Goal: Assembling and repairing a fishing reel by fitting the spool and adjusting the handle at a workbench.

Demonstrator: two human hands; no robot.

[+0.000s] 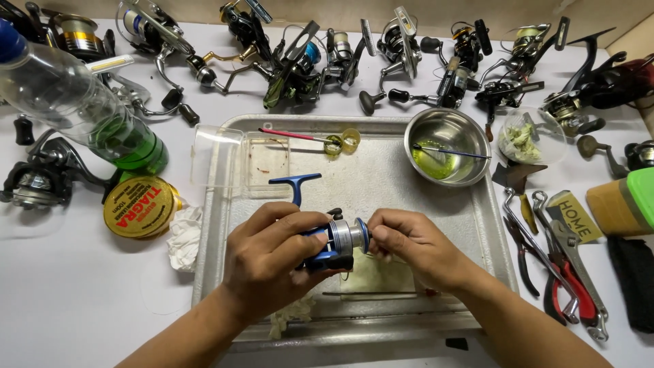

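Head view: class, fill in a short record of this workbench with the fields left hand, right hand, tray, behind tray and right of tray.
left hand: left hand grips a blue reel
right hand: right hand pinches the reel's spool end
tray: metal tray holds a steel bowl with green liquid and a clear box
behind tray: row of reels
right of tray: pliers, wrench

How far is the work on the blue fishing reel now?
Laid out: a steel bowl with green liquid and a brush sits on the metal tray. In hand: the left hand holds the blue spinning reel; the right hand touches its spool. Left: other reels lie behind the tray.
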